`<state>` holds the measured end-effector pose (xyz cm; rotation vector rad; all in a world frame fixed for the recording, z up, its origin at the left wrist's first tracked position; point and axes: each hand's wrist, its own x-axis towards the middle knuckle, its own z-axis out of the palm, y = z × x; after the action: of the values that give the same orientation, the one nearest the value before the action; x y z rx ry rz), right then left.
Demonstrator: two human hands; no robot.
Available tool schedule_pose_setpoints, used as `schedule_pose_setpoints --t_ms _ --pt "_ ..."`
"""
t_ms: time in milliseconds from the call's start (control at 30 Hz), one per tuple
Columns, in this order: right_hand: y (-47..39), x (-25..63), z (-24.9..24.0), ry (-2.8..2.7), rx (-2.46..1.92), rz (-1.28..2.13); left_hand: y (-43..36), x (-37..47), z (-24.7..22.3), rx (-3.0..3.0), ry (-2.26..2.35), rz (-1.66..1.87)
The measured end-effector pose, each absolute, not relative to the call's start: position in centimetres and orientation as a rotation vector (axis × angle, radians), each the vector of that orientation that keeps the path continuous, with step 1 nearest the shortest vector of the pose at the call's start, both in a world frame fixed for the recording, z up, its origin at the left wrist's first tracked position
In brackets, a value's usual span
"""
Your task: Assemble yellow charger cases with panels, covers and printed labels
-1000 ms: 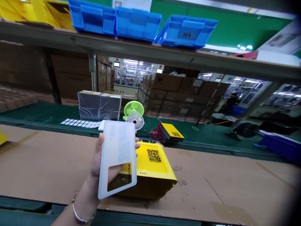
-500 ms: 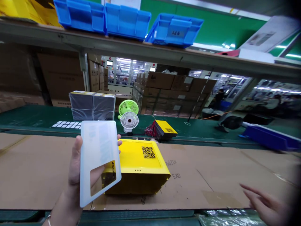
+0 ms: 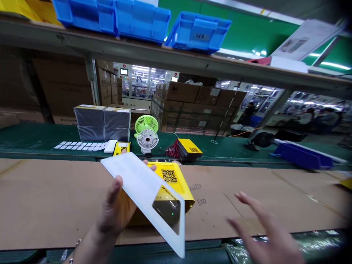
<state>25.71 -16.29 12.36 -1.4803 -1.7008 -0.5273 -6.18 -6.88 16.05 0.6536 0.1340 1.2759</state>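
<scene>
My left hand (image 3: 115, 205) grips a thin white panel (image 3: 141, 185) by its edges, thumb on the near side and fingertips on the far side. The panel is tilted, its clear window (image 3: 168, 207) toward the lower right. Behind and partly under it in view, a yellow box (image 3: 184, 180) with a QR code sits on the cardboard; the panel hides much of the box. My right hand (image 3: 268, 231) is in the air to the right, slightly blurred, thumb and fingers apart and holding nothing.
Brown cardboard (image 3: 55, 198) covers the near work surface. Beyond it are a white fan (image 3: 147, 140), a green fan (image 3: 146, 123), stacked yellow-topped boxes (image 3: 190, 148), wrapped grey boxes (image 3: 103, 123) and a blue bin (image 3: 301, 156). Blue bins (image 3: 202, 33) line the overhead shelf.
The white panel has turned from nearly upright to a slant, its window end swinging right. My right hand has come left, nearer the panel, and its fingers have spread.
</scene>
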Motion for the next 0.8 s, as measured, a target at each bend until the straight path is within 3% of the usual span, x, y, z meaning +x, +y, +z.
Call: schedule_pose_setpoints --t_ms 200,367,467,600,800 --pt "-13.9 15.3 15.0 -2.047 -0.837 -0.24 -8.4 -5.4 15.1 0.887 0.28 1.159" --pt "-12.4 14.5 16.0 -1.559 -1.076 0.31 -6.9 -7.8 16.9 2.03 0.832 1.521" --pt "-11.3 14.0 17.2 -1.373 -1.09 0.762 -6.0 -9.0 18.5 2.679 1.05 1.196" --pt "-10.0 13.5 18.0 -1.232 -0.976 1.074 -4.4 -9.4 19.4 2.685 1.094 0.749" --pt "-8.9 14.4 17.0 -1.253 -0.97 1.219 -1.9 -8.9 18.9 2.555 0.972 0.657"
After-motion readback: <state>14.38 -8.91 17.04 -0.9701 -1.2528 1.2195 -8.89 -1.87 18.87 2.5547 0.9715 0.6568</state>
